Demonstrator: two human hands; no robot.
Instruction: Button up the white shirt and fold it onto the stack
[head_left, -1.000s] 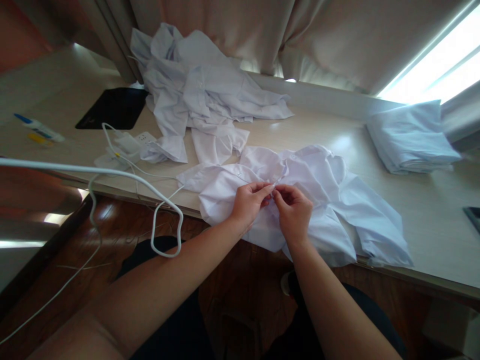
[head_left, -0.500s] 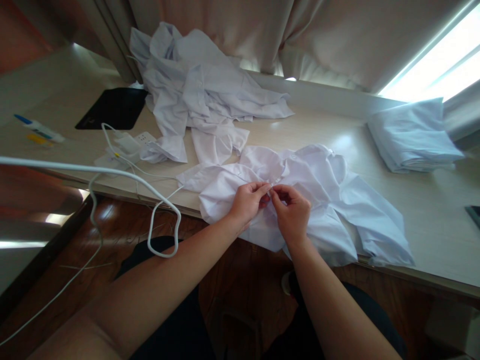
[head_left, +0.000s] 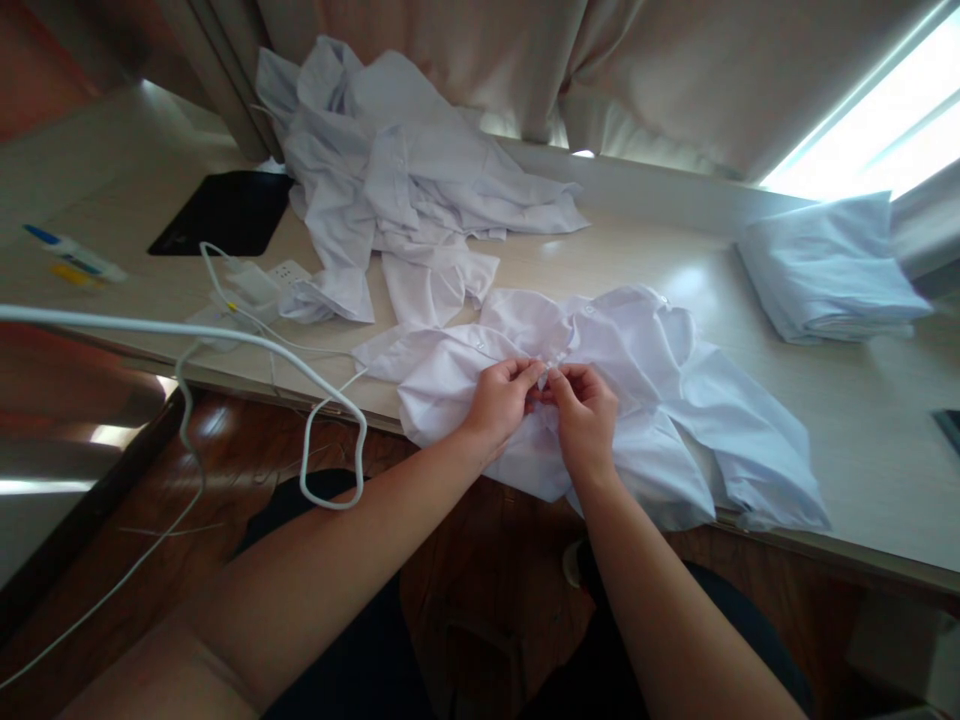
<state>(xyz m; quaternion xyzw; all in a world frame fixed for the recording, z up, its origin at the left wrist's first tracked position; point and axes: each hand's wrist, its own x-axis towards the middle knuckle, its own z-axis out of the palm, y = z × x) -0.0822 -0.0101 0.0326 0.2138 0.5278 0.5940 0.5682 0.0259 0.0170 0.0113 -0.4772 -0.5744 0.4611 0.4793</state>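
Note:
A white shirt (head_left: 637, 350) lies spread along the front of the table, its lower part draping over the edge. My left hand (head_left: 501, 398) pinches the shirt's front edge between thumb and fingers. Close beside it, my right hand (head_left: 583, 405) is closed on the same strip of cloth, thumb against fingertips. A small fold of fabric shows between the two thumbs. Whether a button sits under the fingertips is hidden. One sleeve of the shirt stretches out to the right.
Behind lies a second, crumpled white shirt (head_left: 420, 150). Folded white cloth (head_left: 829, 270) sits at the right. On the left are a black mat (head_left: 221, 213), a power strip (head_left: 289, 275), a blue-capped tube (head_left: 75, 255) and a white cable (head_left: 225, 333) looping near my left forearm.
My right thumb and fingers have shifted slightly and now press at the cloth's edge with the thumb pointing up. The left hand keeps its pinch almost unchanged.

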